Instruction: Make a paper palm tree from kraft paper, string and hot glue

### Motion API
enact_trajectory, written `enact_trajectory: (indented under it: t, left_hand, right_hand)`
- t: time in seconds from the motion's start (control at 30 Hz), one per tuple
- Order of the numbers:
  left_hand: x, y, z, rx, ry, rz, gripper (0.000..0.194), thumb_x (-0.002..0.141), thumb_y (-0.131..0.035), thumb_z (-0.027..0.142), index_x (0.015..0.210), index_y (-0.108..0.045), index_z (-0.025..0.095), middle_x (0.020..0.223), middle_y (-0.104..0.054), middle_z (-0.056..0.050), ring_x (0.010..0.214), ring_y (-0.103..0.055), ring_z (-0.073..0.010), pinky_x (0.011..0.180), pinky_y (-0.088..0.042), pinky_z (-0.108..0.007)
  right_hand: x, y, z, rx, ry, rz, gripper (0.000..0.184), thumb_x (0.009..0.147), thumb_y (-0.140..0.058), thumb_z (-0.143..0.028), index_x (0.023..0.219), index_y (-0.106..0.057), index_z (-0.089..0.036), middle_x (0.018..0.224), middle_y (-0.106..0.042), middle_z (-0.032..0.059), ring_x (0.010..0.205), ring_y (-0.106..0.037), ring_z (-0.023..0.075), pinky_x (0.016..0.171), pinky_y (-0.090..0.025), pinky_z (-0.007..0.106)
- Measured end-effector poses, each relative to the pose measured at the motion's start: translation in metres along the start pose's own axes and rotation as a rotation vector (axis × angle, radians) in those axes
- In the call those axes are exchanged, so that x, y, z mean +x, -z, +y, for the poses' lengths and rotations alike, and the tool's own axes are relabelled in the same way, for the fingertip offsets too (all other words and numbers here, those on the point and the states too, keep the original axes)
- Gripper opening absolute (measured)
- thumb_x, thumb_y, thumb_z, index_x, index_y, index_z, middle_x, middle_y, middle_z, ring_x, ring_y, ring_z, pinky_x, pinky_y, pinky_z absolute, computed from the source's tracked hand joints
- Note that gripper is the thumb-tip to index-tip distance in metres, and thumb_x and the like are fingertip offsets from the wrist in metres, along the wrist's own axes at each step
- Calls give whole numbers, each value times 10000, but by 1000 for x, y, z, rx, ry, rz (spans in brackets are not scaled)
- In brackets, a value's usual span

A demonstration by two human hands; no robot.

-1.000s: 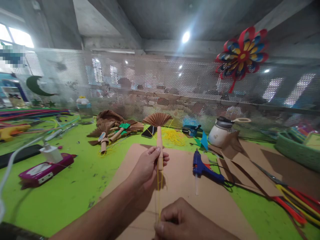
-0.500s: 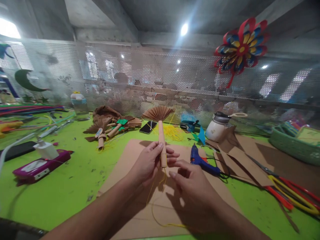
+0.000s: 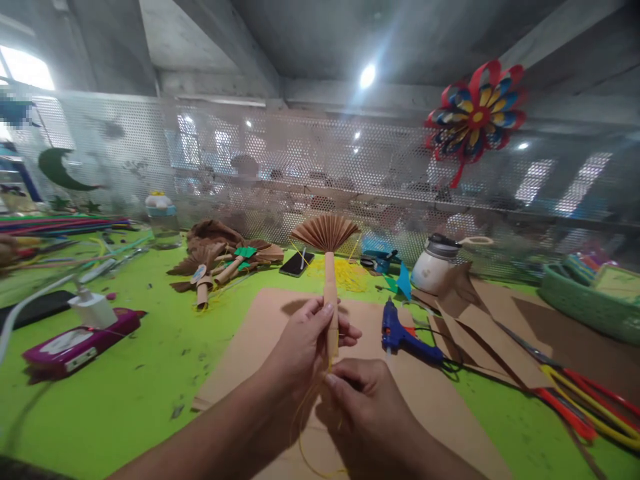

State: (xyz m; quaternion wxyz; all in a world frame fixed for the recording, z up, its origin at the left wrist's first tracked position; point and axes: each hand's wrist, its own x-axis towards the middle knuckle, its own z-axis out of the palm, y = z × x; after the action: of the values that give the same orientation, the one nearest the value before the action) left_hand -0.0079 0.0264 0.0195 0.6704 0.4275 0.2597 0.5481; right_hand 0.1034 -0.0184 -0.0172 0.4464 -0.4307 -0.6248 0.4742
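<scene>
My left hand (image 3: 315, 337) grips the rolled handle of a brown pleated paper fan (image 3: 326, 233), which points away from me with its pleats spread at the far end. Just below the handle's near end, my right hand (image 3: 365, 397) pinches a thin yellow string (image 3: 303, 427). That string hangs from the handle in a loose loop over a sheet of brown kraft paper (image 3: 250, 347). Right of the hands lies a blue glue gun (image 3: 400, 333), its nozzle pointing away.
On the green table, a purple power strip (image 3: 83, 340) with a white plug sits left. Behind are brown paper crafts (image 3: 215, 260), a phone (image 3: 296, 263), yellow shreds (image 3: 345, 275) and a white jar (image 3: 434, 270). Scissors (image 3: 530, 350), cut cardboard and a green basket (image 3: 590, 300) are right.
My right hand has closed its fingers on the yellow string below the handle; before, they were apart. The fan sits slightly lower and further right in view.
</scene>
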Motion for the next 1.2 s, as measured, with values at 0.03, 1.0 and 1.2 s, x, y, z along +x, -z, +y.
enact_trajectory:
  t: [0.03, 1.0, 1.2]
  left_hand:
    - [0, 0, -1, -20, 9, -1, 115, 858, -567, 250, 791, -533, 164, 688, -630, -35, 658, -666, -168, 648, -538, -273]
    - [2, 1, 1, 59, 107, 103, 177, 894, -453, 192, 720, -466, 160, 655, -576, -22, 608, -647, -157, 590, -518, -261]
    - [6, 6, 0, 94, 62, 113, 147, 869, -483, 202, 727, -471, 166, 645, -577, -18, 595, -645, -165, 587, -526, -284]
  right_hand:
    - [0, 0, 1, -37, 29, -18, 308, 801, -566, -287, 530, -509, -152, 515, -415, -25, 509, -340, 93, 488, -251, 251]
    - [-6, -1, 7, -278, 131, -22, 282, 825, -499, -200, 550, -451, -159, 545, -405, -22, 549, -358, 101, 496, -265, 235]
    - [-7, 0, 7, -234, 120, -69, 315, 836, -510, -243, 539, -437, -166, 538, -367, -30, 526, -327, 96, 483, -250, 245]
